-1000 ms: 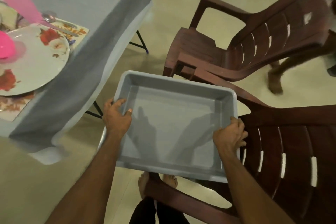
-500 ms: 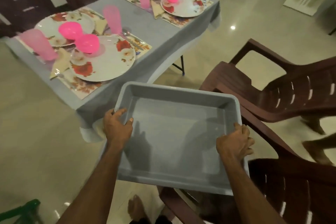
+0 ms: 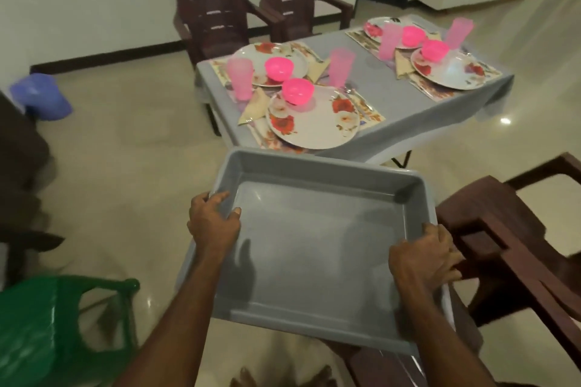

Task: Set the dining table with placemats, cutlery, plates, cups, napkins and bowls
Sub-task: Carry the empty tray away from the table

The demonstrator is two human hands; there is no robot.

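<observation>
I hold an empty grey plastic tub (image 3: 317,261) in front of me, above the floor. My left hand (image 3: 213,223) grips its left rim, thumb inside. My right hand (image 3: 424,258) grips the right rim, fingers curled over the outside. Beyond the tub stands the table with a grey cloth (image 3: 418,110). On it lie several floral plates (image 3: 314,121), pink bowls (image 3: 298,90), pink cups (image 3: 240,78), folded napkins (image 3: 254,107) and patterned placemats (image 3: 371,113) with cutlery (image 3: 355,97) beside the plates.
Two dark brown plastic chairs (image 3: 213,6) stand beyond the table by the wall. Another brown chair (image 3: 509,248) sits close at my right, touching the tub's side. A green chair (image 3: 47,327) is at lower left, a blue bucket (image 3: 41,97) at far left.
My view has swung up and left, so the whole set table and the wall chairs show now. Both hands keep the same grip on the tub.
</observation>
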